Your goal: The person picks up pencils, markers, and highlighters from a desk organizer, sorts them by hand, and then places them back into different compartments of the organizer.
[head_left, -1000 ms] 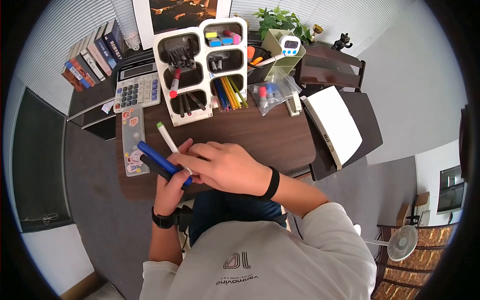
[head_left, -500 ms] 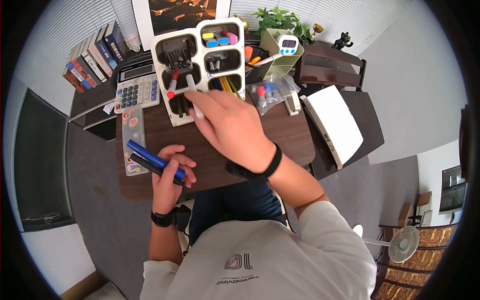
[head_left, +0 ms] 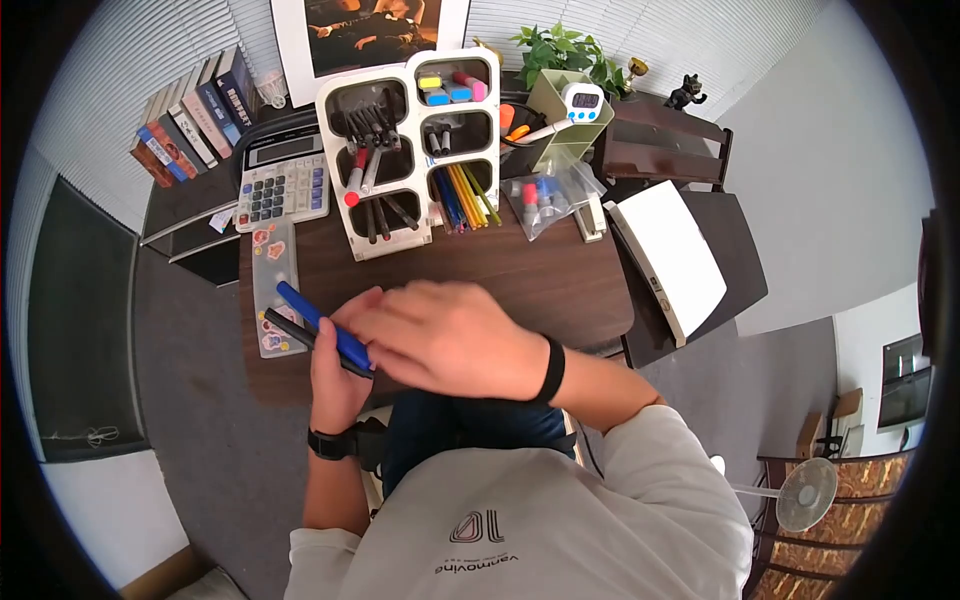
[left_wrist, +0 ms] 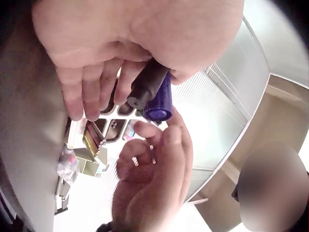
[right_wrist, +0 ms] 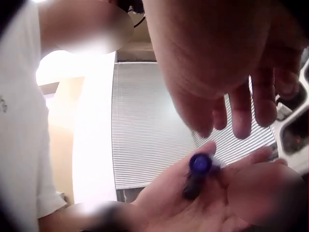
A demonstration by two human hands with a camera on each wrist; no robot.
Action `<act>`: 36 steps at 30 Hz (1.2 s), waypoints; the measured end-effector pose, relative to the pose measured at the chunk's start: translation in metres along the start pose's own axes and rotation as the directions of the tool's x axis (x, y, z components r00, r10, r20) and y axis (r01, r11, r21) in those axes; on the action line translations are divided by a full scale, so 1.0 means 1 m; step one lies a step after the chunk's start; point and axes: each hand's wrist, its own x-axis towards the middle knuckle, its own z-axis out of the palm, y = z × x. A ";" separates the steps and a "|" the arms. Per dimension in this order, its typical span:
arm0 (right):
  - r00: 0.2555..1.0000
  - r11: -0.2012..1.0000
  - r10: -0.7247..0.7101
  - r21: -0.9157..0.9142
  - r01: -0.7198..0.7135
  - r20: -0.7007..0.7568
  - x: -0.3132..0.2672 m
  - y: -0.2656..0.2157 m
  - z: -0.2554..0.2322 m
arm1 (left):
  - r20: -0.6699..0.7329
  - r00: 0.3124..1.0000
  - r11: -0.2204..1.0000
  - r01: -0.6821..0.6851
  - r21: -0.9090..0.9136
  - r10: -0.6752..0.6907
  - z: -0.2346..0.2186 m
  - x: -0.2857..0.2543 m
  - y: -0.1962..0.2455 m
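A blue marker [head_left: 312, 312] and a black marker [head_left: 290, 328] lie side by side in my left hand [head_left: 338, 385], held under the thumb. The left wrist view shows the ends of the black marker [left_wrist: 147, 86] and the blue marker [left_wrist: 160, 102] against the palm. My right hand [head_left: 445, 340] is right beside the blue marker's near end, its fingers relaxed and holding nothing; whether they touch it I cannot tell. The white organizer [head_left: 408, 150] holds a red-capped marker [head_left: 356, 178] and a white marker [head_left: 372, 170] in its middle left compartment.
Behind the hands, the organizer also holds pencils [head_left: 465, 195] and highlighters [head_left: 450, 92]. A calculator [head_left: 283, 192] and a stickered case [head_left: 275, 270] are on the left. To the right are a plastic bag [head_left: 550, 198], a stapler [head_left: 590, 218] and a green holder [head_left: 570, 125].
My right hand put the white marker from my left hand into the organizer, let it go and came back to my left hand. The blue and black markers stayed in my left hand.
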 end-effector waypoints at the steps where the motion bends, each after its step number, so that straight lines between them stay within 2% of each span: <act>1: 0.999 1.000 0.018 0.020 -0.019 0.044 -0.010 -0.005 0.004 | 0.000 1.000 1.000 0.007 -0.002 -0.007 0.005 0.002 0.005; 3: 0.997 0.999 0.050 0.017 -0.051 0.066 -0.021 -0.009 0.011 | 0.182 0.983 1.000 -0.015 0.025 0.010 0.009 0.004 0.007; 4: 1.000 0.999 0.028 0.038 -0.028 0.007 -0.028 -0.005 0.021 | 0.218 0.976 0.993 -0.026 0.116 0.000 0.007 0.002 0.007; 5: 0.999 0.998 0.005 0.059 -0.002 -0.053 -0.033 -0.001 0.027 | 0.220 0.975 0.993 -0.022 0.114 -0.004 0.007 0.001 0.007; 7: 1.000 0.998 0.013 0.062 -0.012 -0.022 -0.037 0.001 0.027 | 0.239 0.970 0.971 -0.010 0.238 -0.049 0.008 -0.001 0.008; 9: 0.992 0.992 -0.084 0.087 0.093 -0.097 -0.034 0.004 0.026 | 0.259 0.963 0.974 0.008 0.225 -0.067 0.006 -0.001 0.009; 11: 0.985 0.988 -0.117 0.082 0.128 -0.127 -0.033 0.006 0.024 | 0.281 0.956 0.977 0.022 0.211 -0.083 0.008 -0.003 0.009; 12: 0.976 0.984 -0.150 0.074 0.163 -0.159 -0.032 0.006 0.023 | 0.227 0.972 0.981 0.010 0.195 -0.055 0.013 -0.006 0.007; 13: 0.976 0.984 -0.150 0.075 0.164 -0.158 -0.030 0.007 0.018 | 0.172 0.985 0.984 -0.004 0.180 -0.028 0.016 -0.009 0.006; 14: 0.964 0.986 -0.138 0.064 0.156 -0.226 -0.027 0.006 0.011 | 0.172 0.985 0.984 -0.006 0.179 -0.026 0.007 -0.008 0.002; 16: 0.940 0.989 -0.122 0.042 0.143 -0.318 -0.024 0.011 -0.008 | 0.231 0.970 0.981 -0.110 0.158 0.071 -0.013 -0.005 -0.006; 17: 0.897 0.993 -0.109 -0.009 0.116 -0.428 -0.019 0.011 -0.016 | 0.226 0.971 0.982 -0.111 0.156 0.074 -0.016 -0.006 -0.005; 20: 0.865 0.992 -0.063 -0.123 0.002 -0.498 -0.007 0.026 -0.030 | 0.230 0.973 0.986 -0.038 0.161 0.000 -0.009 -0.003 0.006; 23: 0.898 0.968 0.054 -0.196 -0.153 -0.436 0.009 0.036 -0.026 | 0.176 0.981 0.978 -0.117 0.172 0.086 0.003 -0.002 0.002; 26: 0.906 0.949 0.079 -0.247 -0.197 -0.417 0.029 0.048 -0.013 | 0.131 0.984 0.975 -0.145 0.171 0.123 0.009 -0.001 0.004; 28: 0.914 0.947 0.102 -0.243 -0.210 -0.392 0.039 0.054 -0.008 | 0.099 0.993 0.992 -0.078 0.097 0.068 0.009 -0.001 0.008; 32: 0.929 0.946 0.137 -0.233 -0.225 -0.343 0.048 0.061 0.002 | 0.095 0.995 0.998 -0.043 0.046 0.038 0.009 0.000 0.008; 35: 0.935 0.944 0.163 -0.227 -0.240 -0.314 0.047 0.060 0.002 | 0.028 0.996 0.996 -0.084 0.024 0.083 0.016 0.001 0.005; 36: 0.937 0.941 0.187 -0.222 -0.257 -0.294 0.044 0.058 0.002 | -0.041 0.996 0.997 -0.075 0.034 0.077 0.015 0.001 0.005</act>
